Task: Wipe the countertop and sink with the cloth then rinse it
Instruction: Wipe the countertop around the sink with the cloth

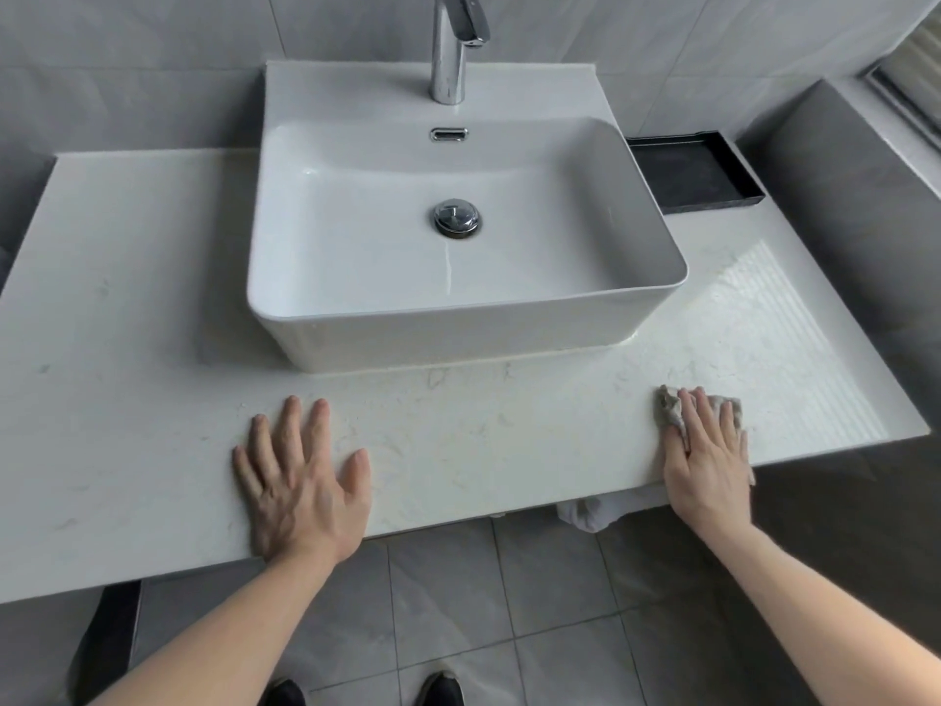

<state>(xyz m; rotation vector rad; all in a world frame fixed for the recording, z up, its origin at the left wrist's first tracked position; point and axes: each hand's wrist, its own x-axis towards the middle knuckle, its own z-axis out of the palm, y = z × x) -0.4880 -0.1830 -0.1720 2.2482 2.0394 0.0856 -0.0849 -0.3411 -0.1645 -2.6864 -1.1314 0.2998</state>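
Note:
A white marbled countertop (127, 298) carries a white rectangular vessel sink (657, 293) with a chrome drain plug (455, 219) and a chrome faucet (450, 48) behind the basin. My right hand (708, 456) lies flat on a crumpled grey-beige cloth (668, 407) near the counter's front right edge, pressing it onto the surface. My left hand (300, 481) rests palm down with fingers spread on the front edge, left of centre, holding nothing.
A black shallow tray (702, 170) sits at the back right beside the sink. Grey tiled walls close in behind and to the right. A white bundle (590, 517) hangs under the counter's edge. Grey floor tiles and my dark shoes show below.

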